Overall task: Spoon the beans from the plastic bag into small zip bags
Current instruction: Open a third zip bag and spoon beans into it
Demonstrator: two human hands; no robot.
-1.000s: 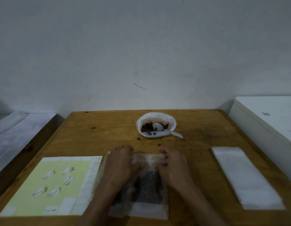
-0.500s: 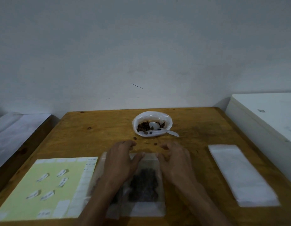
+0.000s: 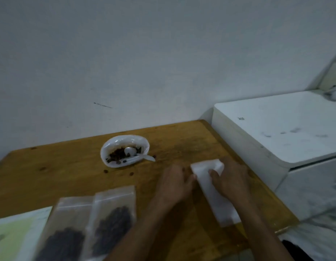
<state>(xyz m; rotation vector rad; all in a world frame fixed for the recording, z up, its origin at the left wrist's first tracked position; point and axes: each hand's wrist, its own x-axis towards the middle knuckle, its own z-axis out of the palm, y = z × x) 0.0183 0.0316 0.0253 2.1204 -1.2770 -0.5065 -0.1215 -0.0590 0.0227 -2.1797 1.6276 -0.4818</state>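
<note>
Head view, looking down over the wooden table (image 3: pixel 69 178). I see both hands at the stack of empty zip bags (image 3: pixel 214 193), a white pile lying flat near the table's right edge. My left hand (image 3: pixel 175 183) rests at the stack's left edge, its fingertips touching the far left corner; the fingers look loosely bent, and I cannot tell whether they pinch a bag or only press on it. My right hand (image 3: pixel 230 178) lies over the far right part of the stack, thumb on top of the white surface and fingers curled over the far edge, gripping the stack there.

The open plastic bag (image 3: pixel 124 150) sits toward the back of the table, left of the hands and well apart from them. The beans (image 3: pixel 116 154) lie dark in its bottom, and a white plastic spoon (image 3: pixel 135 153) rests inside with its handle sticking out over the rim to the right. A few loose beans (image 3: pixel 118 172) lie on the wood just in front of the bag.

Two filled zip bags lie side by side at the near left: the left filled bag (image 3: pixel 67 230) and the right filled bag (image 3: pixel 114 213), each showing a dark mass of beans in its lower half. The left one partly covers a pale green sheet (image 3: pixel 14 236). A white cabinet (image 3: pixel 280 132) stands just beside the table on the right, against the white wall (image 3: pixel 163 53).
</note>
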